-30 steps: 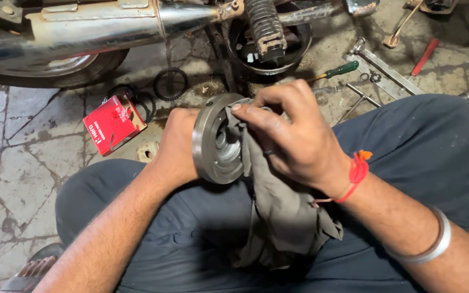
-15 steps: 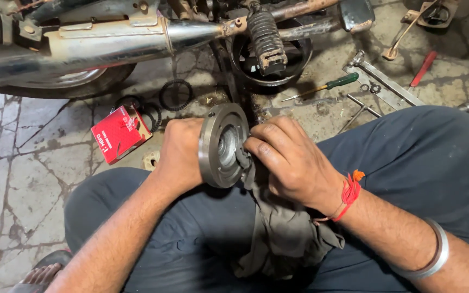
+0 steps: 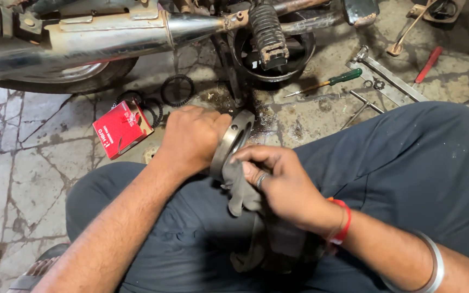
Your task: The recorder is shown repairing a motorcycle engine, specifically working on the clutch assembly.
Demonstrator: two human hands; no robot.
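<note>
The left hand is closed around the back of a round metal part, holding it on edge above the lap. The right hand pinches a grey rag against the face of the part, fingers curled. The rag hangs down between the legs. On the cracked floor beyond lie a red box, black rings and a green-handled screwdriver.
</note>
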